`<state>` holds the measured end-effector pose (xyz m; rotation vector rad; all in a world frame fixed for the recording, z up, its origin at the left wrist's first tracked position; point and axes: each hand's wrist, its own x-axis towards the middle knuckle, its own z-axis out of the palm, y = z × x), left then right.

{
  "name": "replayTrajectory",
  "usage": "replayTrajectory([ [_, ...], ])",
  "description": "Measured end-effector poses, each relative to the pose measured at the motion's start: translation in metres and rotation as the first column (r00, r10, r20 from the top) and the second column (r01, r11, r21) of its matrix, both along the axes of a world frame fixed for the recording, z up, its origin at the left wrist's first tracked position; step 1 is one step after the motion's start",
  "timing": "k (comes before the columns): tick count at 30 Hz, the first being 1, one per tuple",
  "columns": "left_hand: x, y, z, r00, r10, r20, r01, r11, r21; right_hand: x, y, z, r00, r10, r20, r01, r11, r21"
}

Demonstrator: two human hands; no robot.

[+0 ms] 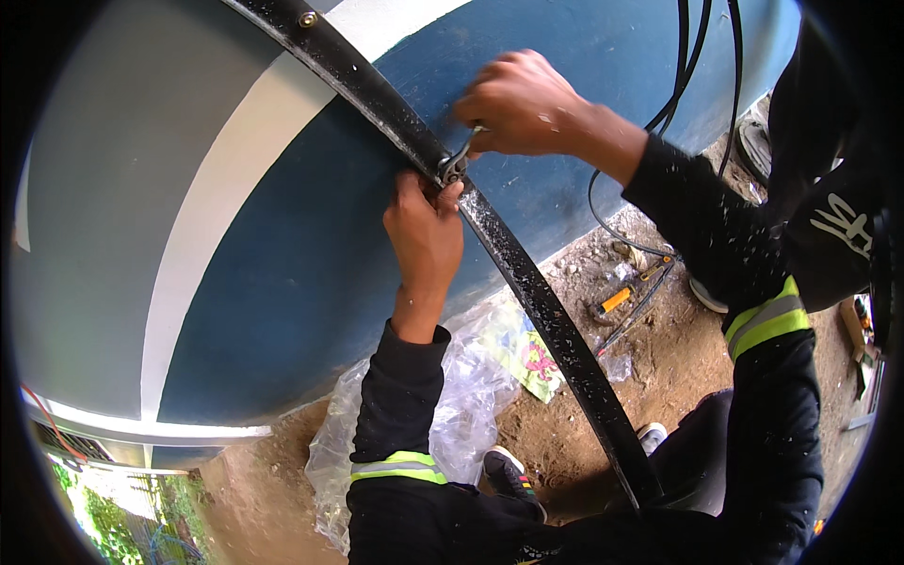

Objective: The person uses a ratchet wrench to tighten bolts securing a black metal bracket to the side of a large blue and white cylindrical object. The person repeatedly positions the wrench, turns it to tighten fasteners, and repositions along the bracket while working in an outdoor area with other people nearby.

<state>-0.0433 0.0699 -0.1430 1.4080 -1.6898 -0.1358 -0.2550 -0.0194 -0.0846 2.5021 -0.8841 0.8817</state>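
Black metal strip [527, 282] runs diagonally down the blue wall [311, 254]. Left hand [424, 231] clenches the strip just below the metal clamp [455, 168]; right hand [518, 104] grasps the clamp from above. Judgement: brace the strip firmly, keep the clamp square on it.

Against a blue and white wall [282, 245], a long black metal bar [527, 282] runs slantwise from upper left to lower right. The left hand [424, 231] presses up against the bar just below a small metal wrench [460, 160], which the right hand [523, 104] grips. Black cables [692, 66] hang beside the wall. A clear plastic bag [461, 395] and an orange-handled tool [617, 299] lie on the dirt ground [678, 348].
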Motion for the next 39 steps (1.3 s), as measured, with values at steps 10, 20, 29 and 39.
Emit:
replayTrajectory([
  [10,0.000,0.007,0.019,0.998,0.003,-0.060,0.004,0.993,0.119,0.013,0.020,-0.093,0.848,-0.227,0.478,-0.063,0.854,0.517],
  [20,-0.010,0.008,0.015,0.999,-0.020,-0.045,0.022,0.999,0.044,0.026,0.008,0.048,0.948,0.033,-0.317,-0.075,0.990,-0.118],
  [29,0.001,0.005,0.019,0.999,-0.025,-0.046,0.030,0.995,0.099,0.018,0.021,-0.121,0.786,-0.188,0.589,-0.100,0.902,0.421],
  [39,-0.003,0.001,0.009,0.999,0.002,0.043,-0.001,1.000,-0.025,0.019,0.007,0.053,0.947,0.026,-0.320,-0.055,0.995,-0.082],
])
